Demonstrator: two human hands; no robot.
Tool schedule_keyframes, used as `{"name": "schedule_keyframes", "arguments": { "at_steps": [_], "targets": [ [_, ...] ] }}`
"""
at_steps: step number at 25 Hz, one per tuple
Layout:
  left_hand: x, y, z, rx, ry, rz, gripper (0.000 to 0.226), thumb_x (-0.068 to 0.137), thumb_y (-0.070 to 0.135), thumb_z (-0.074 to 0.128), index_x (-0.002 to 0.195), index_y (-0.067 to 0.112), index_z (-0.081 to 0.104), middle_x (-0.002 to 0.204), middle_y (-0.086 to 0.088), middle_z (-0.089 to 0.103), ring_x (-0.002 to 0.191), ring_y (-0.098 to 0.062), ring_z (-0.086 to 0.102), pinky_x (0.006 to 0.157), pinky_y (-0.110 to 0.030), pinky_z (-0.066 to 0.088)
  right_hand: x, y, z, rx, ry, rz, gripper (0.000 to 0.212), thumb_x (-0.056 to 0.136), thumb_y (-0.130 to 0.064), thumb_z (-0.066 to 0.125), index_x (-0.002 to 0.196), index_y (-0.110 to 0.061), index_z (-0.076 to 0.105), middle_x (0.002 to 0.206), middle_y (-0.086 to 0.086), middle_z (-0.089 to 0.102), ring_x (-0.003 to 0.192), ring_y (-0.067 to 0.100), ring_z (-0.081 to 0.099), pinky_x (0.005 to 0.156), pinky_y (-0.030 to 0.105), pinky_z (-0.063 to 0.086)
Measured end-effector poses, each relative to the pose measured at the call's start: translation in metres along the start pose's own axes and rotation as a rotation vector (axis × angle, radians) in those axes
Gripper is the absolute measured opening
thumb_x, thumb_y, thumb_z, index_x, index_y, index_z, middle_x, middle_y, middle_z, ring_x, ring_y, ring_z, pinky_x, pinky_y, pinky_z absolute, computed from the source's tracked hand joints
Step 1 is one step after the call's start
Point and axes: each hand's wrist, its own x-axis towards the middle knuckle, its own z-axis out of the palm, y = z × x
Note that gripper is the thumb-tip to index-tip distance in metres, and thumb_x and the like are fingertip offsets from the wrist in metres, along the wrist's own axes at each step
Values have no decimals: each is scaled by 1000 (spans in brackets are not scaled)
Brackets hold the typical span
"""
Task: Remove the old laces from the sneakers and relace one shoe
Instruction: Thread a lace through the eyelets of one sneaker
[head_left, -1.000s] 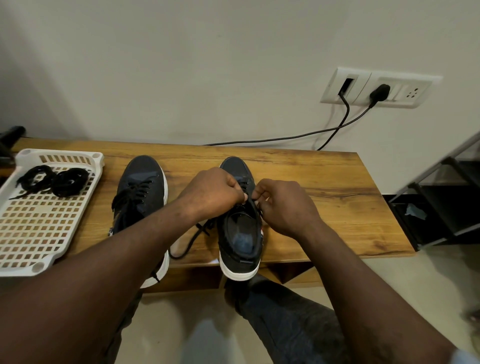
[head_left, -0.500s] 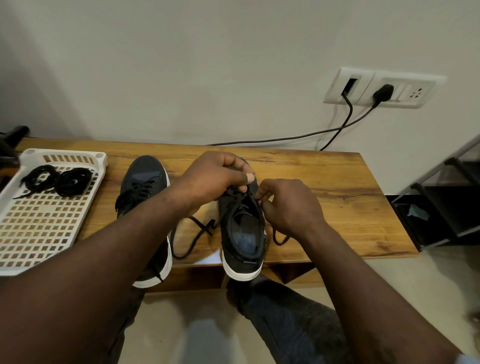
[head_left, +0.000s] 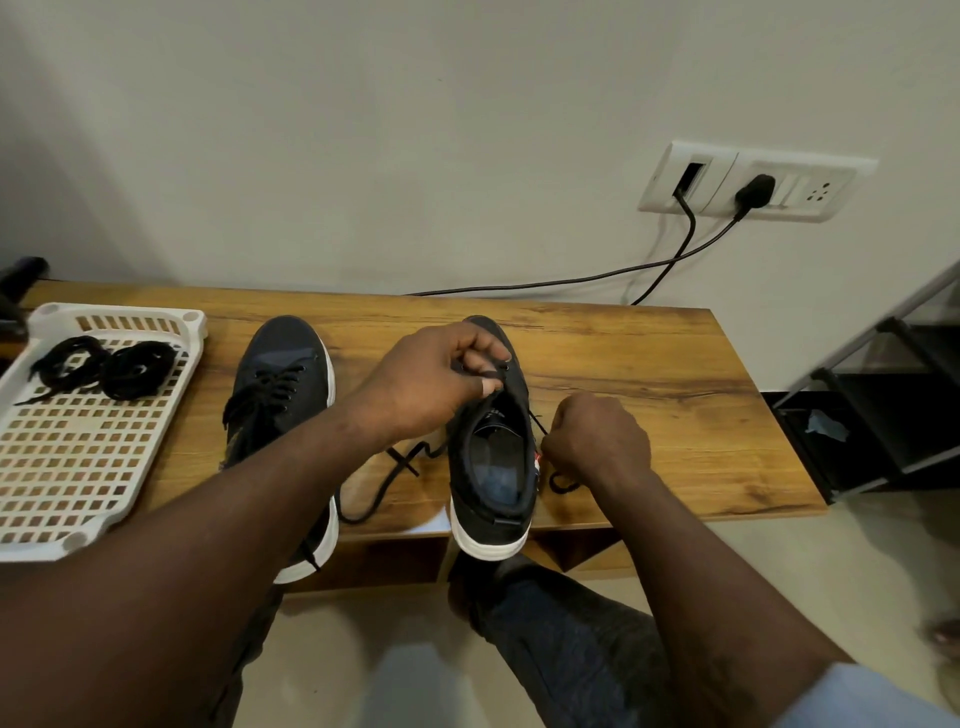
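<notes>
My left hand (head_left: 431, 382) pinches the limp, light lace (head_left: 402, 460) at the eyelets of the sneaker (head_left: 493, 467) standing on the bench (head_left: 649, 364); my right hand (head_left: 597, 441) curls round its other end; I'd grip near the stiff tip.

The right part of the table (head_left: 649, 374), from the middle sneaker (head_left: 493, 467) to the right edge, is bare wood and open for a hand. The white tray (head_left: 119, 314) fills the left edge, with the other sneaker (head_left: 283, 374) just beside it. A lace (head_left: 384, 483) crosses the narrow gap between the sneakers. A cable (head_left: 545, 283) perhaps touches the back edge.
</notes>
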Motion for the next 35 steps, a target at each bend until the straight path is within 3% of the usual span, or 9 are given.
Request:
{"name": "schedule_keyframes", "arguments": {
  "at_steps": [5, 9, 14, 17, 20, 23, 26, 30, 35],
  "targets": [
    [2, -3, 11, 75, 57, -2, 28, 94, 13, 75, 115, 31, 72, 97, 12, 71, 93, -3, 66, 80, -25, 52, -1, -2, -5, 49, 28, -229, 34, 89, -33, 77, 121, -25, 66, 114, -3, 71, 103, 21, 66, 86, 43, 60],
    [3, -4, 13, 102, 45, -6, 30, 93, 12, 76, 116, 32, 72, 98, 13, 71, 95, -3, 66, 84, -27, 52, -8, -8, -8, 196, 215, -410, 19, 95, -20, 66, 111, -25, 75, 101, -2, 78, 90, 20, 71, 79, 41, 60],
    [1, -6, 9, 125, 64, -26, 29, 92, 13, 75, 114, 32, 72, 95, 14, 70, 93, -3, 65, 82, -26, 52, -10, -18, 2, 331, 228, -391, 11, 92, -18, 68, 95, -26, 75, 85, -8, 74, 77, 10, 69, 72, 33, 60],
    [-1, -5, 10, 194, 17, -30, 37, 90, 6, 71, 116, 32, 71, 93, 13, 69, 85, -3, 65, 76, -25, 50, -3, -7, 6, 208, 113, -206, 7, 91, -20, 70, 87, -25, 71, 82, -5, 70, 78, 15, 67, 71, 35, 61],
    [-3, -4, 12, 257, -11, -23, 39, 90, 6, 72, 119, 32, 69, 94, 11, 67, 84, -5, 62, 76, -26, 50, 1, 6, 6, 18, 40, -74, 10, 90, -25, 72, 99, -23, 73, 94, 0, 71, 87, 21, 67, 78, 42, 62],
    [-2, -5, 8, 246, 6, -19, 35, 89, 9, 74, 117, 31, 69, 95, 11, 66, 88, -7, 63, 79, -28, 53, 2, 1, 0, 102, 49, -295, 36, 91, -24, 74, 126, -28, 67, 121, -3, 71, 111, 20, 64, 92, 42, 58],
    [-7, -3, 2, 188, 38, -138, 21, 89, 21, 79, 105, 27, 66, 94, 4, 67, 88, -16, 67, 76, -36, 57, -4, -11, -4, 153, 185, -538, 33, 94, -23, 72, 125, -32, 69, 121, -10, 73, 108, 15, 67, 87, 41, 58],
    [-10, -8, -5, 83, -124, -480, 29, 98, 45, 70, 99, 17, 62, 83, -3, 65, 76, -20, 62, 69, -35, 53, -4, -12, 0, 169, 258, -523, 17, 96, -28, 67, 110, -30, 76, 100, -7, 79, 89, 18, 72, 74, 38, 59],
    [-14, -2, -5, -1, -161, -545, 19, 105, 33, 63, 104, 14, 63, 94, -8, 63, 85, -20, 58, 73, -32, 51, -6, -13, -2, 159, 260, -467, 16, 96, -31, 65, 105, -29, 78, 94, -6, 80, 81, 18, 72, 69, 35, 58]
  ]
}}
